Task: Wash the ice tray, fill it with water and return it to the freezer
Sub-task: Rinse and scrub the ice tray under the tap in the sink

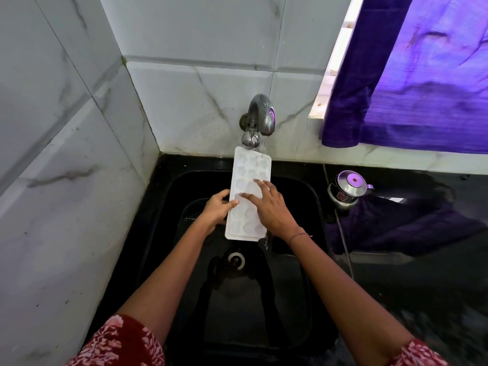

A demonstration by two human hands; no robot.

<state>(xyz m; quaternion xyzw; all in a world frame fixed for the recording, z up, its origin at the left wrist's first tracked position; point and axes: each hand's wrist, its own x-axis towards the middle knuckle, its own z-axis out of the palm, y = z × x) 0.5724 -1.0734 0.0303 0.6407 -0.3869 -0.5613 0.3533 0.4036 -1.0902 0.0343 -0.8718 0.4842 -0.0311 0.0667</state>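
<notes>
A white ice tray (249,175) with shaped cups is held lengthwise over the black sink (169,196), its far end under the metal tap (260,120). Water runs from the tap onto the tray's far right corner and drips off its near right corner. My left hand (217,211) grips the tray's left edge, thumb on top. My right hand (269,207) lies flat on the tray's top, fingers spread across the cups.
A small steel kettle-like pot (348,190) stands on the black counter right of the sink. A purple curtain (412,75) hangs over the window at upper right. Marble-look tiled walls close in on the left and behind. The drain (235,260) lies below the tray.
</notes>
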